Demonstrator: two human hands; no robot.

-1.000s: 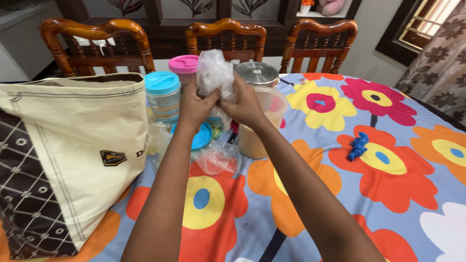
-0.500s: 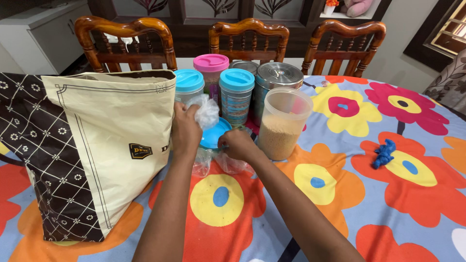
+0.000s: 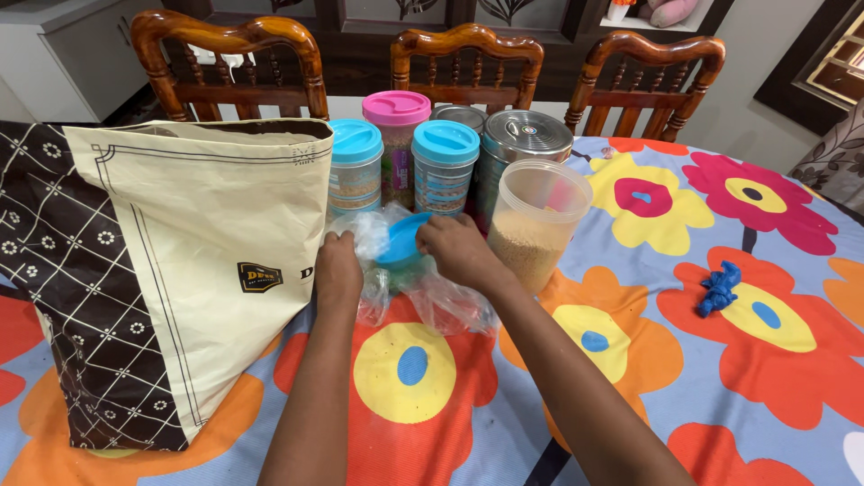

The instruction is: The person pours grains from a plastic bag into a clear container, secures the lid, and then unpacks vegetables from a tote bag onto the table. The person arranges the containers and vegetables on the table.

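Note:
My left hand (image 3: pixel 337 265) rests on crumpled clear plastic bags (image 3: pixel 373 236) lying on the table beside a tall cream and brown bag (image 3: pixel 180 270). My right hand (image 3: pixel 454 247) grips a round blue lid (image 3: pixel 400 241), lifted at a tilt over more clear plastic (image 3: pixel 450 306). Just right of that hand stands an open clear plastic jar (image 3: pixel 538 220) about half full of a tan powder.
Behind my hands stand two blue-lidded jars (image 3: pixel 355 166), a pink-lidded jar (image 3: pixel 394 135) and two steel canisters (image 3: pixel 526 139). A small blue crumpled piece (image 3: pixel 720 286) lies at the right on the flowered tablecloth (image 3: pixel 702 360). Three wooden chairs (image 3: pixel 468 54) line the far side.
My hands came down from in front of me, where both held a clear bag. The left hand laid the crumpled bag on the table; the right hand took hold of the blue lid.

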